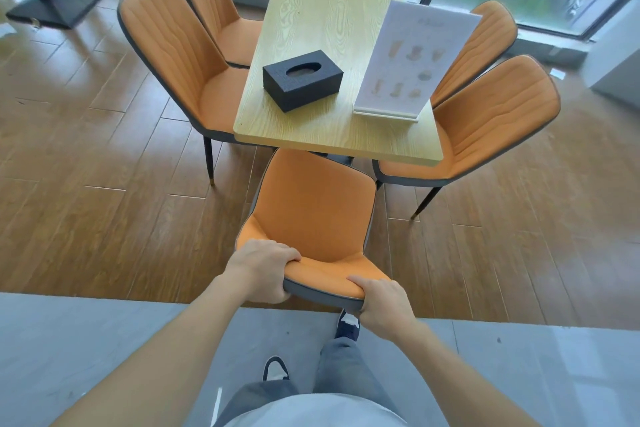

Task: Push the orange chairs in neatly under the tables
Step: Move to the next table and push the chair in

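Both hands point(322, 282) grip the orange chair's point(313, 208) backrest at the table point(332, 21)

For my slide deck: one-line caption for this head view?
Both hands, left and right, grip the back of an orange chair at the end of a wooden table.

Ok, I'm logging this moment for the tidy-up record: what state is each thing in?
Near chair: gripped at the backrest top, seat mostly out from the table.
Left hand: shut on the near chair.
Right hand: shut on the near chair.
Side chairs: seats partly under.
Tissue box: no tissue showing.
Menu stand: upright.
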